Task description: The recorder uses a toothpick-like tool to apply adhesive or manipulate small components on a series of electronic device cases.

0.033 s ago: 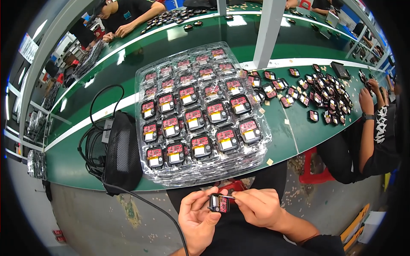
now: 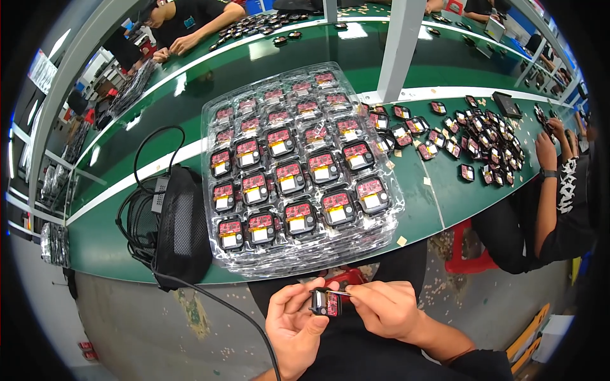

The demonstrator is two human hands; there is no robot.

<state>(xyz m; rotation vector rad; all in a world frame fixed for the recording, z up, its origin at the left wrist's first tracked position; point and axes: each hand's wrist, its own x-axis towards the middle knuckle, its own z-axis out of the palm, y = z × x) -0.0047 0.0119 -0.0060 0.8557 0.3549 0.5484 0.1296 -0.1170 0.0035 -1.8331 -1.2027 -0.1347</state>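
Note:
My left hand (image 2: pixel 294 330) is closed around a small black-cased electronic module (image 2: pixel 326 303), its open side showing a red circuit board and a pale block. Thumb and fingers grip the case by its edges, over my lap and just off the table's front edge. In a pinch, my right hand (image 2: pixel 389 309) holds a thin metal tool (image 2: pixel 338 293) whose tip reaches the module's upper edge. Most of that tool is hidden by the fingers. Beyond both hands, a stack of clear plastic trays (image 2: pixel 305 254) carries rows of similar modules (image 2: pixel 298 216).
Left of the trays lie a black mesh bag (image 2: pixel 184 222) and a black cable (image 2: pixel 248 319) running down past my left arm. More loose modules (image 2: pixel 486 143) are heaped on the green table (image 2: pixel 413 216) at right, near a co-worker's arm (image 2: pixel 546 190). A grey post (image 2: pixel 399 51) rises behind.

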